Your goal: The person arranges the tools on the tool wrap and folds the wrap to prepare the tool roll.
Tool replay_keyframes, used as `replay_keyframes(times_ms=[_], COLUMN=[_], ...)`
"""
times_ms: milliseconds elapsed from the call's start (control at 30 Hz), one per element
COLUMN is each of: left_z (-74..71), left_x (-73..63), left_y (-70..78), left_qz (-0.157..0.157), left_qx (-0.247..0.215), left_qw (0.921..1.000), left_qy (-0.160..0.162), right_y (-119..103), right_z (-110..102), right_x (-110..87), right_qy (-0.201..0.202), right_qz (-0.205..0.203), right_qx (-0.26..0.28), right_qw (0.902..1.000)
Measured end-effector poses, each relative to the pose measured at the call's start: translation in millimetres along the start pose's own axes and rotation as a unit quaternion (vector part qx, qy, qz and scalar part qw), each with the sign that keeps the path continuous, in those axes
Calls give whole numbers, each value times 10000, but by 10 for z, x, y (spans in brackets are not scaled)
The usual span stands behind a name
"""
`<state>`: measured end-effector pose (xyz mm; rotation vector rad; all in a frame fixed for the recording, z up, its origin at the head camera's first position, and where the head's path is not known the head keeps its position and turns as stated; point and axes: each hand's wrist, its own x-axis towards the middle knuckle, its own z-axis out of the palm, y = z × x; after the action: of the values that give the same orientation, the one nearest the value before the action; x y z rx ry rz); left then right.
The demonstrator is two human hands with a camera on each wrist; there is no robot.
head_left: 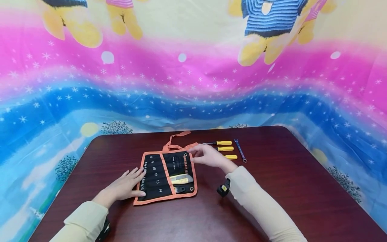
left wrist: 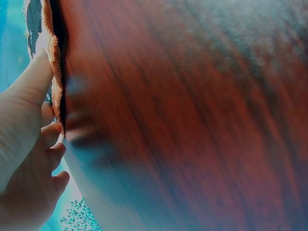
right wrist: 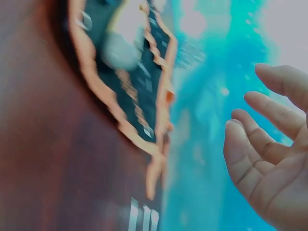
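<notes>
A black tool pouch with orange trim lies unfolded on the table, numbers printed down its left part. My left hand rests on the pouch's left edge, fingers spread; the left wrist view shows the thumb against the orange trim. By the upper right corner is my right hand. In the right wrist view that hand has loosely bent fingers with nothing between them, apart from the pouch. A yellow and grey utility knife sits in a pocket, above a small black tool end.
Right of the pouch lie three yellow-handled screwdrivers, the far one, the middle one and the near one, partly behind my right hand. A combination wrench lies beyond them. Orange ties trail from the pouch's far edge.
</notes>
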<state>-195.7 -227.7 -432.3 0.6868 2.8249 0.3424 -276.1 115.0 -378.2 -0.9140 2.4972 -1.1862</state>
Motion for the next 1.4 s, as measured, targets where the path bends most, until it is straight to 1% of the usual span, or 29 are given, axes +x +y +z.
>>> replay_keyframes(times_ms=[100, 267, 433, 533, 600, 733, 800, 1000, 1267, 1400], left_z=[-4, 1, 9, 13, 16, 15, 14, 13, 26, 26], left_x=[0, -1, 1, 4, 5, 4, 3, 0, 4, 3], left_y=[3, 2, -5, -11, -13, -11, -8, 0, -19, -16], left_qz=[8, 45, 54, 63, 77, 68, 65, 57, 19, 18], left_qx=[11, 58, 89, 100, 105, 123, 110, 72, 32, 10], left_qw=[10000, 10000, 9999, 9999, 9999, 9999, 9999, 10000, 10000, 10000], left_qy=[7, 38, 52, 64, 68, 50, 40, 32, 28, 25], right_y=[-4, -52, -217, -209, -121, 157, 287, 535, 885, 998], right_z=[-180, -446, -632, -710, -752, -829, -861, -933, -969, -970], right_x=[-25, -111, -264, -322, -335, -346, -357, -433, -540, -606], right_qy=[295, 666, 916, 1027, 1103, 1292, 1400, 1724, 1900, 1975], right_qz=[-110, -3, 145, 235, 320, 451, 508, 693, 1131, 1327], right_qx=[175, 304, 395, 500, 681, 938, 942, 865, 1010, 906], right_qw=[9994, 9973, 9949, 9932, 9910, 9861, 9843, 9788, 9700, 9670])
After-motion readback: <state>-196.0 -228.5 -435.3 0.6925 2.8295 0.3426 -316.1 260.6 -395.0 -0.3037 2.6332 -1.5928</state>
